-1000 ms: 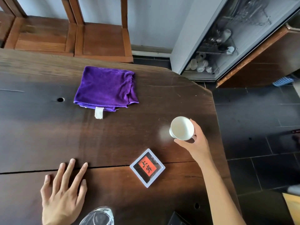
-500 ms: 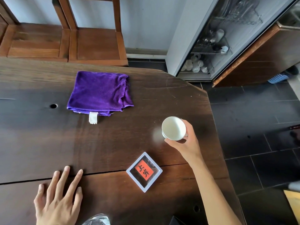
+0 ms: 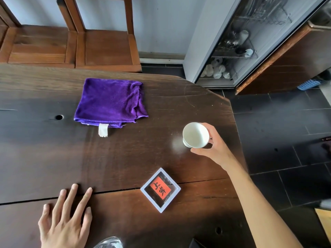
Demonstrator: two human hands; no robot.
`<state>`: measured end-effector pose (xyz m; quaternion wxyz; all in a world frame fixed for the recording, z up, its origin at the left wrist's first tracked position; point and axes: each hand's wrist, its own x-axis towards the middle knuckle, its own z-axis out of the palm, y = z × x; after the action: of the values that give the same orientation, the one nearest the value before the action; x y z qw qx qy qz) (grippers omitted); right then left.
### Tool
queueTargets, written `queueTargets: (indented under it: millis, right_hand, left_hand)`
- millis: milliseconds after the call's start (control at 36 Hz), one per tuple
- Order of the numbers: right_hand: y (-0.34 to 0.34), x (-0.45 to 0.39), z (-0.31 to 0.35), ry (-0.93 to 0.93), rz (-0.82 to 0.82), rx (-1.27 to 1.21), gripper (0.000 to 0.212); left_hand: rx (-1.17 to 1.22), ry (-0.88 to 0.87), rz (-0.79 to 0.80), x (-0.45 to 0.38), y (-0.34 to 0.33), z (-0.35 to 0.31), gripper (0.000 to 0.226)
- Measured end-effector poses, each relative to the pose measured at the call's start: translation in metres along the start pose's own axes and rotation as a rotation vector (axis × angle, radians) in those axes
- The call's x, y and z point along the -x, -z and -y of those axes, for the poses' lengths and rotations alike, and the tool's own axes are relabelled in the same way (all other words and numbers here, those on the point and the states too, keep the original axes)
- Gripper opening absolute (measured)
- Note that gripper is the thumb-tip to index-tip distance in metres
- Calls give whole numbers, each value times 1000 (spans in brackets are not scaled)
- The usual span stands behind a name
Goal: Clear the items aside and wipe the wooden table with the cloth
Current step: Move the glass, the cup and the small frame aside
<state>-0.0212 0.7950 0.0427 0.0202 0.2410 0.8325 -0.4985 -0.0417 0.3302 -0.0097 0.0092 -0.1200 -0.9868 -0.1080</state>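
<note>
Head view, folded purple cloth [image 3: 111, 102] with white tag, right hand [image 3: 214, 146] fingers gripping white cup [image 3: 195, 134]; left hand [image 3: 65, 221] flat, fingers spread

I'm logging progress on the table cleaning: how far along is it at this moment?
Early stage. Nothing looks cleared yet. In hand: the right hand grips the white cup near the wooden table's right edge; the left hand rests flat on the wood. Left: the small square tray with the red label sits mid-table, and the folded purple cloth lies untouched, so no wiping has begun.
</note>
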Motion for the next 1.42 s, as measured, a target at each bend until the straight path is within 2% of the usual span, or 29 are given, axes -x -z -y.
queueTargets:
  millis: [139, 250, 389, 639, 1028, 1222, 1417]
  right_hand:
    - [2, 2, -2, 0, 1, 16, 96]
    - [-5, 3, 0, -9, -62, -23, 104]
    - [-19, 7, 0, -8, -162, -56, 95]
    - [-5, 20, -7, -32, -224, -53, 91]
    - [16, 11, -11, -44, -102, -56, 94]
    - [10, 2, -7, -26, -91, -19, 90]
    - [15, 7, -2, -15, -75, -2, 106]
  left_hand:
    - [-5, 0, -1, 0, 0, 1, 53]
    - [-2, -13, -32, 0, 0, -1, 52]
    - [-6, -17, -39, 1, 1, -2, 52]
    - [1, -32, -33, 1, 2, -2, 53]
    - [-8, -36, -55, 5, -2, 0, 54]
    - [14, -32, 24, 3, 1, 1, 58]
    - [-22, -53, 93, 4, -2, 9, 62]
